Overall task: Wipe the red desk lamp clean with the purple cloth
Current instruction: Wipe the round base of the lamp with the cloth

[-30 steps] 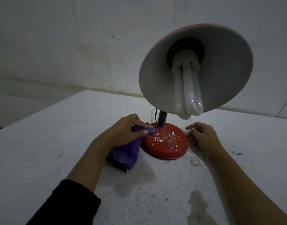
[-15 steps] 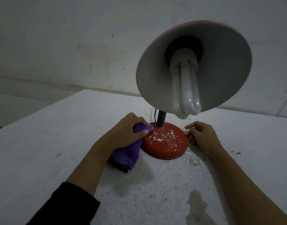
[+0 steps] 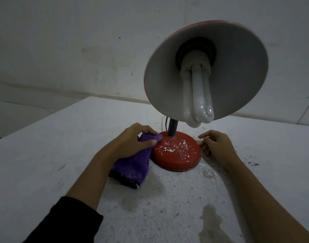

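The red desk lamp stands mid-table on a round red base (image 3: 174, 156) speckled with white flakes, with a dark stem (image 3: 173, 128) and a tilted shade (image 3: 237, 55) showing its white bulb (image 3: 199, 102). My left hand (image 3: 132, 142) grips the purple cloth (image 3: 132, 165) and holds its bunched tip against the base's left rim. The cloth's tail lies on the table. My right hand (image 3: 216, 146) rests by the base's right edge, fingers loosely curled, holding nothing.
The white table (image 3: 45, 155) is dusty, with scattered flakes around the base and a wet stain (image 3: 211, 223) near the front right. A black cord (image 3: 166, 123) runs behind the stem. A grey wall stands close behind the table.
My left hand with the cloth has shifted slightly back along the base's left rim. The right hand and the lamp stay about where they were.
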